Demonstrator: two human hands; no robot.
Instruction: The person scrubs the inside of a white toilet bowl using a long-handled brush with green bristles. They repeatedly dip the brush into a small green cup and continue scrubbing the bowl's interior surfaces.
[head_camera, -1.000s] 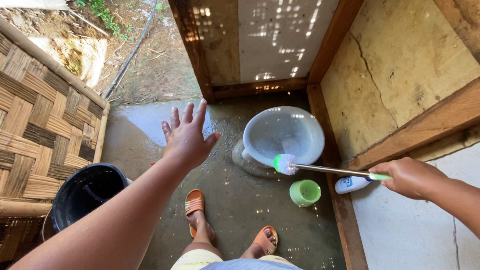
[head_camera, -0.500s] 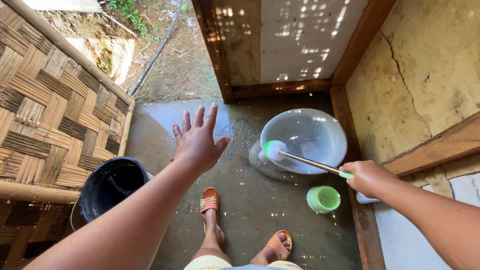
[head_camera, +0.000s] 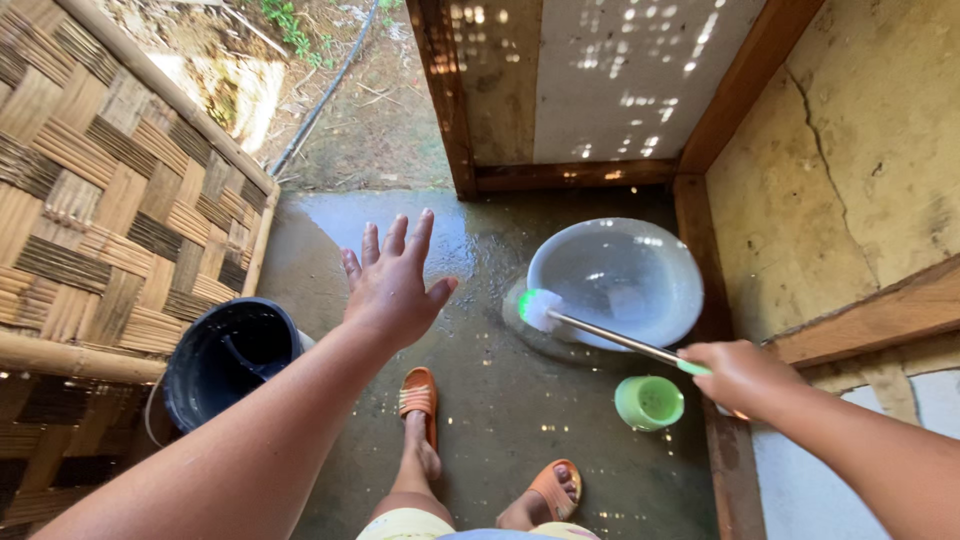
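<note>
Fingers (head_camera: 395, 240) of the left hand (head_camera: 392, 290) are spread wide and straight, palm down, holding nothing and touching nothing; they hang in the air over the wet floor (head_camera: 480, 400). Right-hand fingers are curled tight round the green end of a brush (head_camera: 610, 338), though the fingertips themselves are hidden under the right hand (head_camera: 742, 377).

From that closed grip the thin metal shaft runs up and to the left, and the white bristle head with its green edge rests at the near-left rim of the bowl (head_camera: 620, 275). That pale squat pan is set into the floor, just beyond the right hand and well to the right of the open left fingers.

Just left of and below the right hand stands a small green cup (head_camera: 649, 402) on the floor, near the brush shaft but apart from it. Below and left of the left fingers sits a black bucket (head_camera: 228, 355), with a dark scoop lying inside it, against a woven bamboo wall (head_camera: 90, 220).

Under the left wrist, two feet in orange sandals (head_camera: 420, 395) stand on the wet floor, between bucket and cup. Past the bowl rises a wooden frame (head_camera: 570, 175) with a pale panel, dappled with spots of light.
</note>
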